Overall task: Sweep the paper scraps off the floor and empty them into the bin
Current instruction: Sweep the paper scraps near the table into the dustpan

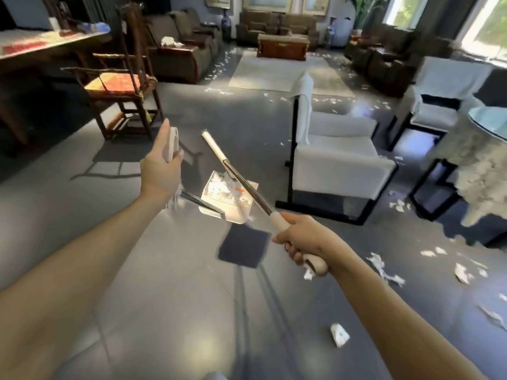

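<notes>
**Grey tiled floor** (164,270): torn white paper scraps (384,270) lie loose toward its right edge and far end, several near the white upholstered armchair (337,157). No bin is in view.

**Pale translucent plastic dustpan on a metal shaft** (219,201): held clear of the floor's middle, roughly level, with a small heap of scraps inside.

**Metal broom pole with cream grip** (241,179): crosses above the pan (its head cannot be made out).

**Left hand** (160,174): fingers curled round the dustpan's white upright grip.

**Right hand** (299,239): fist closed round the pole's cream grip, near its end.

**Handling, as judged:** the scraps are light and soft and would flutter out if the pan tilts. Carry it level by the grip and tip it slowly.
</notes>
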A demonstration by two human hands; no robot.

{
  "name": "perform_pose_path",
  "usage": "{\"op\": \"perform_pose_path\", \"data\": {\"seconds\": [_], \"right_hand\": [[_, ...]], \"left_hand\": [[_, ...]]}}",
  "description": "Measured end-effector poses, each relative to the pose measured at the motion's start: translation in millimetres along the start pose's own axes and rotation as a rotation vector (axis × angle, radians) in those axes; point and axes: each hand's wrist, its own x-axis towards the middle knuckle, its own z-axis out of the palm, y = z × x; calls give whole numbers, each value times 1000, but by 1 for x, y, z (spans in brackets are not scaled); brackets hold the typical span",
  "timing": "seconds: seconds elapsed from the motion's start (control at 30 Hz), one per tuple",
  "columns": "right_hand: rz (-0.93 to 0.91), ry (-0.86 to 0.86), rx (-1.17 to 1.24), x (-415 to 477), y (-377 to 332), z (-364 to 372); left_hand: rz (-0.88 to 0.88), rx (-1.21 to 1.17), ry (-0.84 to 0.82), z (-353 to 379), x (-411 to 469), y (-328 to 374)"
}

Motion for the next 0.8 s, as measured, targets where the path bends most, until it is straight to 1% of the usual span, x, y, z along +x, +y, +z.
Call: {"op": "perform_pose_path", "data": {"seconds": [0.1, 0.2, 0.27, 0.4, 0.47, 0.67, 0.8], "right_hand": [[-28, 0, 18, 101, -40, 2], [-72, 9, 45, 210, -88, 6], [-78, 8, 108, 279, -130, 4], [-71, 21, 166, 405, -207, -20], [-81, 20, 169, 466, -239, -37], [-70, 50, 232, 663, -318, -102], [-77, 105, 211, 793, -374, -150]], "left_hand": [[-20, 21, 28, 33, 94, -40], [39, 38, -9, 66, 196, -79], [78, 49, -14, 86, 264, -101], [66, 20, -38, 133, 400, -133], [90, 16, -46, 163, 468, -145], [157, 14, -38, 288, 675, -201], [174, -7, -63, 379, 803, -234]]}}
